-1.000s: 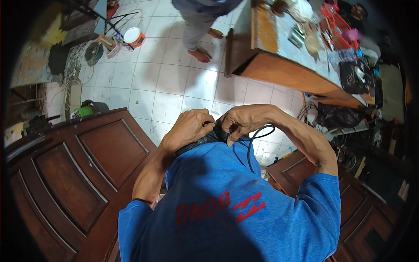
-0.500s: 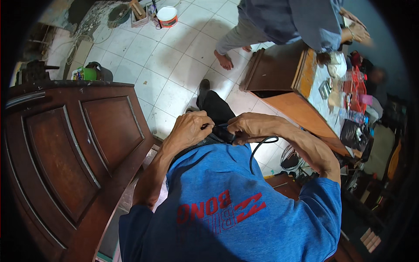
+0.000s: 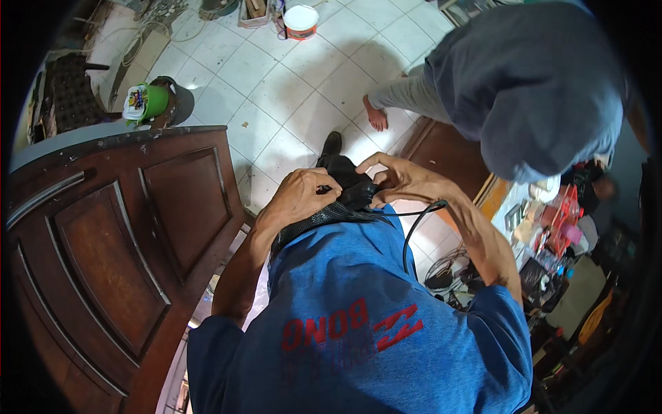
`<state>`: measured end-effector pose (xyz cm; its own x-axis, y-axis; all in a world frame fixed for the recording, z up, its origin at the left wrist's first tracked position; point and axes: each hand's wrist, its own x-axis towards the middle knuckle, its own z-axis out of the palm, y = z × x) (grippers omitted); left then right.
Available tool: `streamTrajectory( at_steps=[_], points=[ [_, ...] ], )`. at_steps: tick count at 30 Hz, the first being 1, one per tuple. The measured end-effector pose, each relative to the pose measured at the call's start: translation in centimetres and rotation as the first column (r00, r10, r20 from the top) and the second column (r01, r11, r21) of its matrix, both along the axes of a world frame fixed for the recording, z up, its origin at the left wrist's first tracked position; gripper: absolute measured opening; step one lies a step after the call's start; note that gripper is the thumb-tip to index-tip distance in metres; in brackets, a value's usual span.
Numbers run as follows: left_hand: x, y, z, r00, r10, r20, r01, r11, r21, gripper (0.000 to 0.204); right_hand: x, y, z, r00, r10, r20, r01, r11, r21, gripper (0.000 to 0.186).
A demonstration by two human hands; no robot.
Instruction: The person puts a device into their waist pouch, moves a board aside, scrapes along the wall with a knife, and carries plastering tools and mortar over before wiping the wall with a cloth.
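Note:
At my waist, over my blue T-shirt (image 3: 331,269), is a black mesh band (image 3: 303,224) with a black piece of strap or pouch (image 3: 353,193) and a thin black cable (image 3: 414,231). My left hand (image 3: 303,193) is closed on the band's upper edge, its fingertips pinching black material. My right hand (image 3: 393,178) grips the black piece from the right, index finger arched over it, thumb at its lower end. Exactly what lies under the fingers is partly hidden.
A carved wooden door (image 3: 110,269) stands at left. A bending person (image 3: 524,90) is beside a cluttered wooden counter (image 3: 448,162) at right. Buckets (image 3: 301,27) and a green pail (image 3: 157,103) stand on the tiled floor; coiled cables (image 3: 448,265) lie low at right.
The other person has moved right and nearer, bending over the counter. My right hand has lifted slightly, index finger raised higher. The view has shifted, showing my dark shoe and leg.

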<state>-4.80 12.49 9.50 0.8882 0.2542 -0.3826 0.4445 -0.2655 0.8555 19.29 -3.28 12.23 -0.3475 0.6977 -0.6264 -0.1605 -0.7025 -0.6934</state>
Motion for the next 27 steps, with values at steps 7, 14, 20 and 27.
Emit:
streamTrajectory(
  at_steps=[7,14,20,27],
  points=[
    [2.5,5.0,0.7,0.996,-0.062,-0.069,0.059,0.997,-0.044,0.026,1.4,1.5,1.1,0.954,-0.297,0.025,0.292,0.948,0.125,0.070],
    [4.0,10.1,1.4,0.974,-0.221,-0.044,0.215,0.970,-0.112,0.029,1.6,2.5,-2.5,0.827,-0.560,-0.054,0.562,0.821,0.098,0.042],
    [4.6,17.9,0.8,0.935,-0.353,-0.037,0.348,0.932,-0.103,0.030,0.7,4.8,-6.5,0.646,-0.728,-0.229,0.719,0.681,-0.136,0.053],
    [0.5,26.9,-0.2,0.942,-0.332,-0.049,0.330,0.943,-0.039,0.028,0.4,14.9,-6.3,0.884,-0.438,-0.163,0.444,0.896,-0.002,0.074]
  ],
)
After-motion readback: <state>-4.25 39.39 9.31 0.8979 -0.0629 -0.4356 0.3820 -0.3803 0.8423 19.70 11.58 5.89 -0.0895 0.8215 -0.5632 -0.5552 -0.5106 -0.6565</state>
